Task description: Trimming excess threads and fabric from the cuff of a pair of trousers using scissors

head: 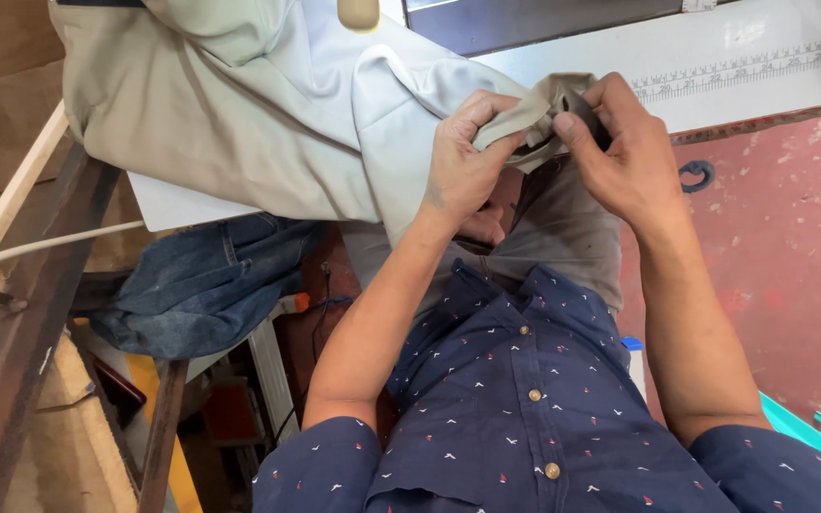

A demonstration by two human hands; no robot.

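left hand (pixel 463 161): fingers curled and pressed shut, thumb and forefinger pinching a fold of the beige garment (pixel 239 114) at its near edge.
right hand (pixel 624 152): closed as well, thumb against fingertips, pinching the same bunched fold from the other side; a small dark part shows between the fingers, too hidden to name.
gap between hands: small; the two pinch points lie just beside each other, joined by the tan fold (pixel 534 109).
where the garment lies: its bulk spreads away from the left hand, up and out to the left, draped over the white worktop (pixel 762 85); only the gripped end reaches the right hand.
long axis of garment: runs from the held fold diagonally toward the upper left of the view; a pale lining panel faces up along the middle.
nearer hand: the left hand sits closer to the main body of cloth; the right hand holds the free end, with nothing but worktop beyond it.
beyond the right hand: printed ruler strip (pixel 753 62) along the worktop edge, then red floor (pixel 791 247) with a dark scissor handle loop (pixel 696 175) lying near the wrist.
below the left forearm: blue denim garment (pixel 201 285) heaped under the worktop edge, well apart from the hands.
far left: white cord (pixel 40 245) crossing a wooden frame (pixel 21 332).
near right: teal plastic piece (pixel 819 432) at the frame edge.
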